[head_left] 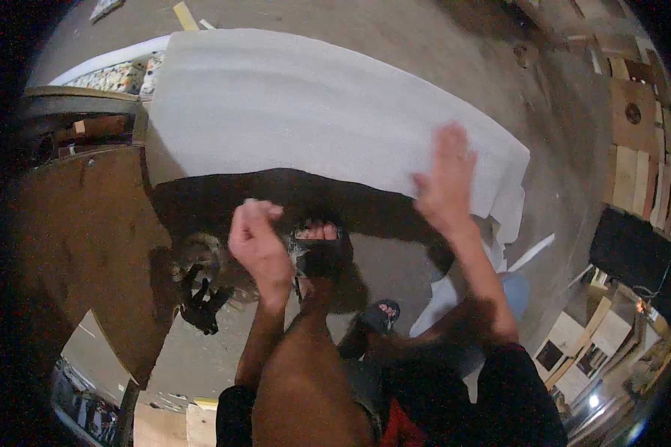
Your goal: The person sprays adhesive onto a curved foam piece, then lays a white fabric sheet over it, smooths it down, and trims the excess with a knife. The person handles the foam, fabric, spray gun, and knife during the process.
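A long white sheet, which looks like thin foam or padding, lies over a low bench-like form in front of me. My right hand is over the sheet's right part, flat with its fingers stretched out and slightly blurred. Whether its palm touches the sheet I cannot tell. On the near side, below the sheet's front edge, my left hand hangs in the air with its fingers curled into a pinch. Anything between those fingertips is too small or blurred to make out. Speckled foam blocks show past the sheet's left end.
A large brown board stands at the left. Near it on the floor lies a dark object of unclear kind. White scraps are by my feet at the right. Stacked wooden pieces and a black box-like thing line the right side.
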`<state>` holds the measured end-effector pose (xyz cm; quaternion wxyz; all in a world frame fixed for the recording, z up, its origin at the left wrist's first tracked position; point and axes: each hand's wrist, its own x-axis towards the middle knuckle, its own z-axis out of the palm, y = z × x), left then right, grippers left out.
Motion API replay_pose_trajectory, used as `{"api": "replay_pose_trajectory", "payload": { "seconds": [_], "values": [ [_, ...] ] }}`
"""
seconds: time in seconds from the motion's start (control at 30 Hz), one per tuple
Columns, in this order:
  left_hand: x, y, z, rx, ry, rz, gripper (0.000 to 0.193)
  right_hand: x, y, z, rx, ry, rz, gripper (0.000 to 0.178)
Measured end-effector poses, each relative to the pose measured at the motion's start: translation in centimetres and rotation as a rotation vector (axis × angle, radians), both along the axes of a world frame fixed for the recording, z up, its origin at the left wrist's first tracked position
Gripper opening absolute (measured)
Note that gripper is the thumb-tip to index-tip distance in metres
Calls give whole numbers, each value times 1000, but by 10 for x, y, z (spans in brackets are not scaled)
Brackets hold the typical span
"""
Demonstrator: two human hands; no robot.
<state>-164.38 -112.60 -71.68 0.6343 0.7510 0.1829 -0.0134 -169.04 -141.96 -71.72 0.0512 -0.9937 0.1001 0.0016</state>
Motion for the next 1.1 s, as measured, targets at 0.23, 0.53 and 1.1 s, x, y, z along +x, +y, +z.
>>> {"api": "replay_pose_trajectory", "payload": {
  "seconds": [0.23,0.53,1.1],
  "values": [
    [96,-63,15,808,-613,-664,56,123,45,-6,18,-52,320,81],
    [127,-100,-15,1004,-531,-875,77,64,-31,-4,-21,51,32,77],
    [237,15,-41,1083,-397,-31,94,42,-68,-23,-28,-14,110,76]
  ]
}}
